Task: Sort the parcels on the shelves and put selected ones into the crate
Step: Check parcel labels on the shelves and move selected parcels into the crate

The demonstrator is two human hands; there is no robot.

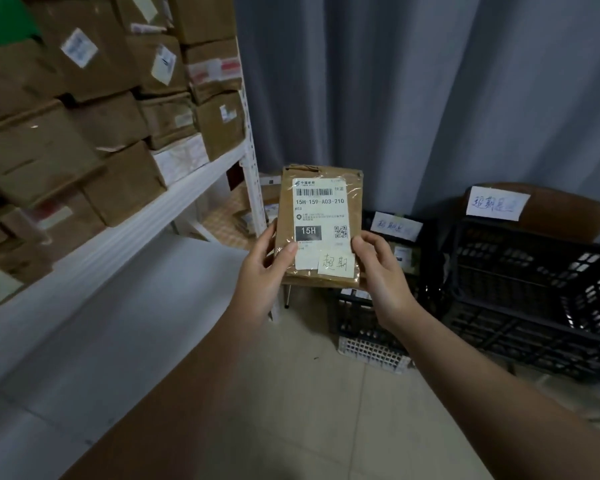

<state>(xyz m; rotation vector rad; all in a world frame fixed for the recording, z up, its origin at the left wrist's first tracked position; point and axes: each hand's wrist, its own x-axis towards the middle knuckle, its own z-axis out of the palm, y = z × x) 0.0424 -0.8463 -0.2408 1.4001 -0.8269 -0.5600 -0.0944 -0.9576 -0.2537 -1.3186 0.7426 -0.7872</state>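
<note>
A flat brown parcel with a white shipping label and a yellow handwritten note is held upright in front of me. My left hand grips its lower left edge, thumb across the label. My right hand pinches its lower right edge. Behind and below the parcel stands a black plastic crate with a paper sign; parcels lie inside it. A larger black crate with its own sign sits to the right. Many brown cardboard parcels fill the white shelves on the left.
A grey curtain hangs behind the crates. A small white perforated basket lies on the tiled floor under the nearer crate. The shelf post stands just left of the held parcel. More parcels sit on a lower shelf behind it.
</note>
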